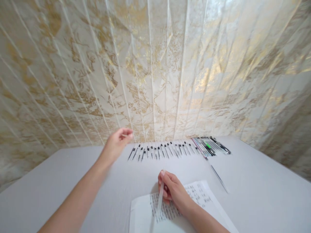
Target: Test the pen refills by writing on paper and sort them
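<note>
My right hand [171,189] is closed around a translucent pen barrel [160,201], which points down toward a handwritten sheet [141,215]. The barrel looks clear, with no dark refill visible inside it. Raised at the left of the row of pen parts, my left hand [119,142] has its fingertips pinched together. Whatever it holds, if anything, is too small and blurred to make out. Just right of that hand, a row of several black-tipped pen parts [158,152] lies along the back of the table.
A bundle of assorted pens [213,146], one with a bright green part, lies at the back right. A single pen [218,178] rests slantwise in front of it on the white table [262,194]. A gold-patterned pleated curtain [145,81] hangs directly behind the table.
</note>
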Demonstrator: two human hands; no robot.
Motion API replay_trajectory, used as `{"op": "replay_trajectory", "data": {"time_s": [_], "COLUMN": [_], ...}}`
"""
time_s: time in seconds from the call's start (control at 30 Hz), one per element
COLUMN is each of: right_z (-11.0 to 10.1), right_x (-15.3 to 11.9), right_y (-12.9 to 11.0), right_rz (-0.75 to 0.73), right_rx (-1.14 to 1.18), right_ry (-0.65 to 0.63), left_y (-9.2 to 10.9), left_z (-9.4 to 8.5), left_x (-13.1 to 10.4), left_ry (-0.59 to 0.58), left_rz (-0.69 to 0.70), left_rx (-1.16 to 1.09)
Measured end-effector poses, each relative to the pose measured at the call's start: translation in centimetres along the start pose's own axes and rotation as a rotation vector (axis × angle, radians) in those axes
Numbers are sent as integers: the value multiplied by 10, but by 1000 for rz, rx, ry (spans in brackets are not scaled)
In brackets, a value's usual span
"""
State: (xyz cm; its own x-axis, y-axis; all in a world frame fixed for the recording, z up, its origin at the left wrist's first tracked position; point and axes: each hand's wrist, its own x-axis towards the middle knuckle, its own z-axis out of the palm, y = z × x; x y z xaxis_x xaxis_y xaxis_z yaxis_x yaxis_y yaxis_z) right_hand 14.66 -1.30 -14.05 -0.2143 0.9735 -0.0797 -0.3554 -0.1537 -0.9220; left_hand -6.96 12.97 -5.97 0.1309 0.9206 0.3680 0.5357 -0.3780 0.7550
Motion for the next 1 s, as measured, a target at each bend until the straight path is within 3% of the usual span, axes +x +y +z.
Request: {"op": "replay_trajectory", "data": {"time_s": [0.2, 0.37, 0.67, 0.8, 1.0], "right_z": [0, 1, 4, 7, 4], "right_x": [0, 3, 2, 2, 3], "right_y": [1, 0, 1, -2, 2], "right_rz": [14, 11, -1, 3, -14], "right_rx": [-70, -43, -54, -73, -66], "right_ry": [-27, -38, -22, -14, -26], "left_y": [-56, -80, -86, -86, -82], "left_z": [33, 47, 33, 42, 62], "left_x": [29, 39, 5, -8, -8], "left_ry": [-217, -297, -228, -165, -101], "left_rz": [73, 150, 144, 93, 40], "left_rx": [202, 253, 284, 275, 235]}}
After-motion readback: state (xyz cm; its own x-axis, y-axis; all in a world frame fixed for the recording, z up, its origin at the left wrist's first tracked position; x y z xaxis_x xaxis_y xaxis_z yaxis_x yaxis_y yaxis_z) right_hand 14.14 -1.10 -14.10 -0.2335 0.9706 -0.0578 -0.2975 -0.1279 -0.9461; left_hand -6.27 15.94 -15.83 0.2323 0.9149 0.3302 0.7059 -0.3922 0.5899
